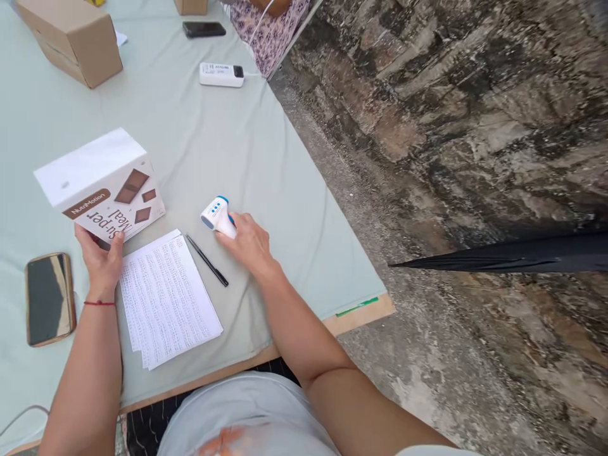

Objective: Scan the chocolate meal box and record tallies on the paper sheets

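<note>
Rough brown-grey stone wall flanks the desk, which has a pale green cloth over it. From where I stand, R hand is curled round the grip of a white-and-blue plastic handheld thermometer, nose turned left, approx. toward the white cardboard carton w/ brown chocolate pictures. Carton's well L of R hand; L hand is much nearer & has it: thumb on the printed face, fingers mostly hidden. Its long axis runs crosswise beyond L hand, right end slanting farther off; can't tell if its base is off the cloth. B/w hands, bodyward: stack of white, closely written paper sheets; slim black plastic pen just L of R hand. Dark phone in tan case, L of L hand.
</note>
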`<state>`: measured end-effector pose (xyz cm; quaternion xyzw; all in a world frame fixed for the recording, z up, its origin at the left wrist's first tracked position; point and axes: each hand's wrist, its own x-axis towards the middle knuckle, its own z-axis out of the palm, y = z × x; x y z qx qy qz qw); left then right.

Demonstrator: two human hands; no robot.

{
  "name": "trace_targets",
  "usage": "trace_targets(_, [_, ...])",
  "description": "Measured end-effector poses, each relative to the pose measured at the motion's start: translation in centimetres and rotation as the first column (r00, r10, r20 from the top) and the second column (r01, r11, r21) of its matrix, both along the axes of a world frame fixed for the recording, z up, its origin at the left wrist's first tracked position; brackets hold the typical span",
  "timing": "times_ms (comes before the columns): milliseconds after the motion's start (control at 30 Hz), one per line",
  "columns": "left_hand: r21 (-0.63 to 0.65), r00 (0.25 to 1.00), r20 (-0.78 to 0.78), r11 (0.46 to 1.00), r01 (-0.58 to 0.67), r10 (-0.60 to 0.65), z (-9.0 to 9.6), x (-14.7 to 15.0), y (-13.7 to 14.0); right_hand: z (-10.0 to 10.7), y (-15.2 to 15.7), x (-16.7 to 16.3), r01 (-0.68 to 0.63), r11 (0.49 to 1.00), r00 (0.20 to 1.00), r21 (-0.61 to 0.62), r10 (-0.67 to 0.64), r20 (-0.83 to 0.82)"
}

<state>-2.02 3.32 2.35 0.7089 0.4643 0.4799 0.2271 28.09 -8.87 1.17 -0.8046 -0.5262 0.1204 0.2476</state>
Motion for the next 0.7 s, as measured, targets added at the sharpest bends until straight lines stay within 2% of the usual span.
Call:
trace_targets(100, [-0.026,1.0,-0.018,1.0,-0.017,0.017,-0.1,0.3,-0.4,-0.1,-0.4,-0.3,0.014,0.996,0.993,0.092,-0.024,0.114])
trace_targets(167, [0.025,0.995,-0.038,0.996,-0.091,0.092,0.0,0.6,-1.0,0.0,-0.8,-1.1,-0.039,0.982,0.996,0.182,0.024,0.085])
trace_targets(233, [0.135,0.985,-0.031,0.977,-0.165,0.171,0.4,0.9,-1.8,-0.2,-1.1,-2.1,-0.147,0.967,0.988,0.207,0.154,-0.02])
trace_targets(300, [0.289,0.978,0.001,0.936,-0.201,0.209,1.0,1.4,-2.9,-0.6,-1.3,-3.0,-0.247,0.95,0.955,0.192,0.272,-0.121])
trace_targets(367, [0.401,0.978,-0.017,0.897,-0.184,0.208,1.6,2.0,-4.1,-0.9,-1.4,-3.4,-0.285,0.939,0.927,0.193,0.321,-0.192])
trace_targets(400, [0.416,0.981,-0.066,0.898,-0.141,0.185,1.8,2.3,-4.7,-1.0,-1.4,-3.4,-0.284,0.936,0.916,0.206,0.328,-0.229])
trace_targets(500, [0.307,0.972,-0.234,0.947,0.092,-0.018,1.7,3.5,-5.8,-0.8,-1.3,-2.9,-0.223,0.932,0.858,0.287,0.327,-0.396])
trace_targets(567, [0.209,0.96,-0.254,0.962,0.176,-0.12,1.3,4.2,-5.9,-0.5,-1.2,-2.5,-0.165,0.929,0.776,0.33,0.329,-0.539])
trace_targets(700, [0.074,0.968,-0.245,0.994,0.083,-0.063,0.4,4.7,-5.3,-0.3,-1.3,-2.5,-0.075,0.926,0.569,0.37,0.345,-0.746])
